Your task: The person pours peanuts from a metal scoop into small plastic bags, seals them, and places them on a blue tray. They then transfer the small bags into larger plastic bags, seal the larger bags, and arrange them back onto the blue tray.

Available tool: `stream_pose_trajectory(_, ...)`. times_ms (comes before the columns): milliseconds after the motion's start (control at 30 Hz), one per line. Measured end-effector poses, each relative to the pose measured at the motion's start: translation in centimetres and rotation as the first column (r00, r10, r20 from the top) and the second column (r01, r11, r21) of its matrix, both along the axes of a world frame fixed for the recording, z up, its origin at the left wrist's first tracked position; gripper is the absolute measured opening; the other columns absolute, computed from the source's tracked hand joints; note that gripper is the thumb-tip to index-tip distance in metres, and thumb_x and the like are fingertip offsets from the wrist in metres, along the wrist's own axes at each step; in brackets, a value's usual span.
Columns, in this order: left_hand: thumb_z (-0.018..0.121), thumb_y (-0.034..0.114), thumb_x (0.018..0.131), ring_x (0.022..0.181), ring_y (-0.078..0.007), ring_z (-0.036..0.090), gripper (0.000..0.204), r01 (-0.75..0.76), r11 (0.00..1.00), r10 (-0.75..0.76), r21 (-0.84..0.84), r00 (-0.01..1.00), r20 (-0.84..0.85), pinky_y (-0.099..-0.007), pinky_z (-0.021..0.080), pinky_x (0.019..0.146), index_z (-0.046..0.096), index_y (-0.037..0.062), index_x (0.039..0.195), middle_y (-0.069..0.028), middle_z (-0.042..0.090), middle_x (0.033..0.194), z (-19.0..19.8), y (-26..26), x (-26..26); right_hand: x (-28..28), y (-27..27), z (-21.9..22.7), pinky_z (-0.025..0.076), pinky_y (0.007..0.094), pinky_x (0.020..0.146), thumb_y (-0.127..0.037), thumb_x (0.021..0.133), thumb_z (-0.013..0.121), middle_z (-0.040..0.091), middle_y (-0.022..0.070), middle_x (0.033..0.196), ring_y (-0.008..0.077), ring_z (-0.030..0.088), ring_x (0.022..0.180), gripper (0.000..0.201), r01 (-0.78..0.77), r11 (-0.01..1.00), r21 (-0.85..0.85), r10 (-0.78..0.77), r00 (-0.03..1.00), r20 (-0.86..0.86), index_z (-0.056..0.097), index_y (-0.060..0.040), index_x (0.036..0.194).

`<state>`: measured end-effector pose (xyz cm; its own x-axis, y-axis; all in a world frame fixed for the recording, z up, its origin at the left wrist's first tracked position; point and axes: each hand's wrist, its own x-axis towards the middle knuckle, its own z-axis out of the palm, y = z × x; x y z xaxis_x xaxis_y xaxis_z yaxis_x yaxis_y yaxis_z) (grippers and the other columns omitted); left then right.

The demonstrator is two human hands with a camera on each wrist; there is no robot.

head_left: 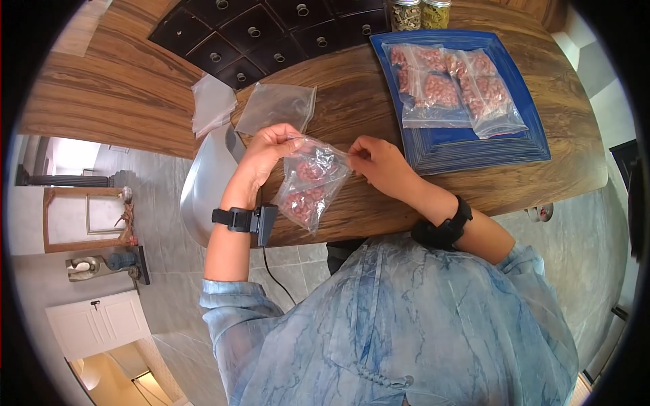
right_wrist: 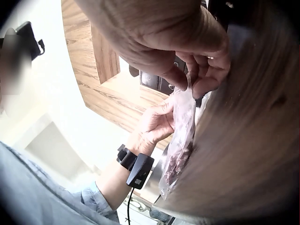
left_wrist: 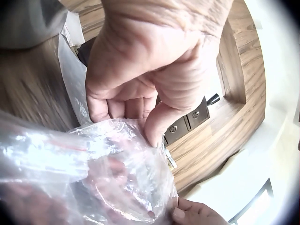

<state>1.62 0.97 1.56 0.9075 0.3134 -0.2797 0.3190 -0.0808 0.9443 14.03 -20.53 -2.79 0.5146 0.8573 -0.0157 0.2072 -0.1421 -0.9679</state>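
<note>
A clear plastic bag (head_left: 305, 193) with reddish nut-like pieces hangs over the table's front edge between both hands. My left hand (head_left: 266, 157) pinches its top left corner between thumb and fingers; the left wrist view shows this hand (left_wrist: 150, 70) above the crinkled bag (left_wrist: 117, 178). At the other top corner, my right hand (head_left: 382, 166) pinches the plastic. In the right wrist view the right hand (right_wrist: 183, 51) holds the rim, and the bag (right_wrist: 178, 154) is seen edge-on with its contents low down.
A blue tray (head_left: 474, 150) at the right holds several filled bags (head_left: 440, 91). Empty clear bags (head_left: 277, 108) lie behind the left hand, near a dark drawer cabinet (head_left: 271, 40). Two jars (head_left: 406, 15) stand at the back; a silvery curved object (head_left: 210, 183) is at the left.
</note>
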Motion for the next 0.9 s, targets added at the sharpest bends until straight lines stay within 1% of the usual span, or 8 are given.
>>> stream_pose_trajectory(133, 0.061, 0.007, 0.088, 0.081, -0.0099, 0.062, 0.005, 0.014, 0.999, -0.014, 0.032, 1.000, -0.019, -0.0232, 0.047, 0.075, 0.063, 0.0038, 0.090, -0.0046, 0.069, 0.089, -0.1, 0.0, -0.2, 0.1, 0.5, -0.4, 0.049, 0.0361, 0.069, -0.016, 0.082, 0.063, 0.065, 0.0166, 0.080, 0.0297, 0.064, 0.076, 0.018, 0.017, 1.000, 0.020, -0.017, 1.000, 0.006, 0.060, 0.0016, 0.087)
stream_pose_trajectory(233, 0.061, 0.007, 0.089, 0.081, -0.0097, 0.062, 0.005, 0.025, 0.999, -0.025, 0.048, 1.000, -0.008, -0.0234, 0.047, 0.076, 0.063, 0.0032, 0.091, -0.0040, 0.069, 0.089, -0.1, -0.1, -0.3, 0.1, 0.9, -0.3, 0.049, 0.0355, 0.069, -0.016, 0.081, 0.064, 0.066, 0.0151, 0.082, 0.0285, 0.064, 0.077, 0.018, 0.026, 0.994, 0.110, -0.032, 0.998, 0.048, 0.061, 0.0002, 0.087)
stream_pose_trajectory(433, 0.062, 0.007, 0.088, 0.080, -0.0093, 0.062, 0.006, 0.016, 0.993, -0.016, 0.116, 1.000, -0.001, -0.0234, 0.049, 0.074, 0.065, 0.0021, 0.090, -0.0033, 0.068, 0.087, 0.7, -1.3, -0.2, -0.1, 2.1, 0.0, 0.049, 0.0349, 0.069, -0.011, 0.077, 0.067, 0.064, 0.0121, 0.081, 0.0251, 0.063, 0.076, 0.013, 0.022, 0.995, 0.100, -0.018, 0.999, -0.043, 0.062, -0.0014, 0.084)
stream_pose_trajectory(533, 0.066, 0.003, 0.085, 0.076, -0.0085, 0.062, 0.008, -0.074, 0.993, 0.075, 0.087, 0.997, -0.015, -0.0214, 0.050, 0.072, 0.065, -0.0007, 0.091, -0.0034, 0.067, 0.084, 0.5, -1.4, -0.2, -0.7, 1.7, 0.9, 0.048, 0.0354, 0.069, -0.005, 0.074, 0.067, 0.061, 0.0104, 0.080, 0.0257, 0.060, 0.075, 0.009, 0.106, 0.960, 0.259, -0.148, 0.978, 0.149, 0.062, -0.0036, 0.081)
stream_pose_trajectory(633, 0.066, 0.002, 0.084, 0.074, -0.0090, 0.062, 0.008, -0.107, 0.989, 0.108, 0.102, 0.994, -0.009, -0.0217, 0.050, 0.069, 0.065, -0.0010, 0.091, -0.0039, 0.067, 0.084, -0.2, -1.0, -0.1, -0.9, 2.0, 0.3, 0.047, 0.0364, 0.069, -0.001, 0.071, 0.066, 0.059, 0.0095, 0.080, 0.0274, 0.057, 0.074, 0.009, 0.076, 0.908, 0.412, -0.210, 0.934, 0.290, 0.061, -0.0051, 0.078)
stream_pose_trajectory(733, 0.067, 0.001, 0.083, 0.075, -0.0092, 0.063, 0.008, -0.106, 0.989, 0.108, 0.101, 0.994, -0.012, -0.0218, 0.051, 0.068, 0.065, -0.0011, 0.090, -0.0043, 0.068, 0.084, -0.1, -1.0, -0.1, -1.0, 1.8, 0.9, 0.047, 0.0374, 0.069, -0.001, 0.071, 0.066, 0.059, 0.0095, 0.078, 0.0290, 0.056, 0.076, 0.009, 0.042, 0.906, 0.420, -0.237, 0.875, 0.422, 0.060, -0.0050, 0.076)
stream_pose_trajectory(833, 0.067, 0.001, 0.083, 0.074, -0.0090, 0.063, 0.008, -0.101, 0.988, 0.102, 0.117, 0.995, -0.001, -0.0214, 0.051, 0.068, 0.065, -0.0010, 0.090, -0.0045, 0.068, 0.083, -0.2, -0.9, -0.1, -0.7, 1.9, 0.6, 0.047, 0.0373, 0.069, -0.003, 0.072, 0.066, 0.061, 0.0098, 0.076, 0.0286, 0.058, 0.075, 0.009, 0.025, 0.932, 0.363, -0.173, 0.909, 0.380, 0.059, -0.0040, 0.077)
stream_pose_trajectory(900, 0.067, 0.001, 0.083, 0.075, -0.0093, 0.063, 0.008, -0.091, 0.988, 0.092, 0.127, 0.996, -0.002, -0.0214, 0.051, 0.069, 0.065, -0.0011, 0.090, -0.0045, 0.068, 0.083, -0.2, -0.9, -0.2, -0.6, 1.8, 1.0, 0.048, 0.0370, 0.068, -0.005, 0.072, 0.067, 0.062, 0.0102, 0.074, 0.0281, 0.060, 0.074, 0.010, 0.049, 0.960, 0.277, -0.115, 0.966, 0.231, 0.060, -0.0038, 0.079)
